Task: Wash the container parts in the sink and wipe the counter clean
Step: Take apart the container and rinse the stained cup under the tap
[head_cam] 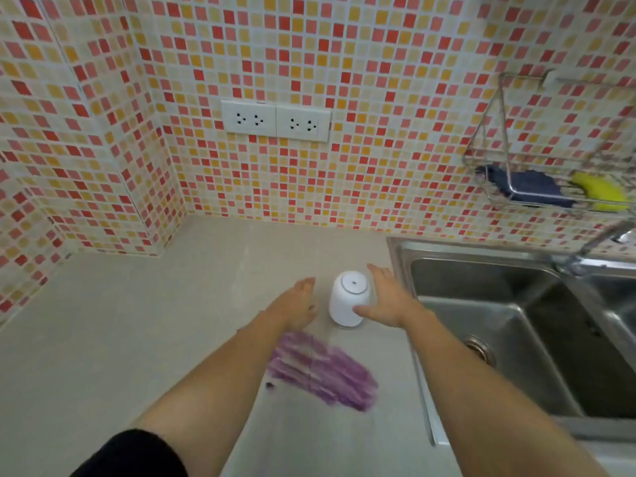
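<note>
A white rounded container point(346, 299) stands on the beige counter point(137, 321), just left of the sink. My left hand point(297, 302) hovers to its left, fingers apart, a small gap from it. My right hand point(385, 299) is spread on its right side, thumb against the lower front; whether the palm touches the container is unclear. A purple smear point(323, 371) stains the counter in front of the container, between my forearms. The steel sink point(516, 325) lies to the right, its basin bare with a drain point(480, 349).
A wire rack point(547, 166) on the tiled wall holds a dark blue sponge point(530, 189) and a yellow sponge point(600, 191). A tap point(599, 242) stands behind the sink. Two double sockets point(275, 120) sit on the wall above the counter.
</note>
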`<state>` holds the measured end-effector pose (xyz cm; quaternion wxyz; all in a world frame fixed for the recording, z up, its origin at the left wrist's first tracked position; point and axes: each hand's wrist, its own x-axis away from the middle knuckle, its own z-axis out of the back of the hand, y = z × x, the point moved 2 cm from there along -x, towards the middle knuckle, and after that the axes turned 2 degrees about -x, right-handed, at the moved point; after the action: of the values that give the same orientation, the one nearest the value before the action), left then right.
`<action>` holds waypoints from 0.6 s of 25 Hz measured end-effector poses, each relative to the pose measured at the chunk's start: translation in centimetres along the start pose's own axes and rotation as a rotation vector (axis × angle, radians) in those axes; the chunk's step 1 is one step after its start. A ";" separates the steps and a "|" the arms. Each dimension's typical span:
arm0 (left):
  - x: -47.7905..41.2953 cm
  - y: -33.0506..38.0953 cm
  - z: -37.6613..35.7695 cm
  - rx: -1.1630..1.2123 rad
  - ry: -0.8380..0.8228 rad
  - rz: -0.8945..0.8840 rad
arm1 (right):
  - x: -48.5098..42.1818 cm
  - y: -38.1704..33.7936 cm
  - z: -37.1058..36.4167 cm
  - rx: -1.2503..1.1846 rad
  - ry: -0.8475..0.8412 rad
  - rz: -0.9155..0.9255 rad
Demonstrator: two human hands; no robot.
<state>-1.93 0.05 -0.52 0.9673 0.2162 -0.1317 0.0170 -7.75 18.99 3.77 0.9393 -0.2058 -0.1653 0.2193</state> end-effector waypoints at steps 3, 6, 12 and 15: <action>-1.6 0.2 -2.0 0.106 -0.025 0.043 | -1.5 0.7 -1.5 -0.072 -0.016 0.005; -2.6 0.1 -3.8 0.236 -0.037 0.092 | -2.6 1.3 -2.3 -0.099 -0.009 0.009; -4.0 0.8 -5.1 0.607 0.064 0.107 | -3.8 1.2 -1.6 -0.179 0.051 0.068; -4.4 1.7 -5.5 0.738 0.143 0.097 | -4.3 1.2 -0.9 -0.212 0.058 0.101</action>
<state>-4.96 4.04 -5.72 0.8293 0.5417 -0.0587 0.1240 -11.47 17.61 1.51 0.9044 -0.3182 -0.1495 0.2417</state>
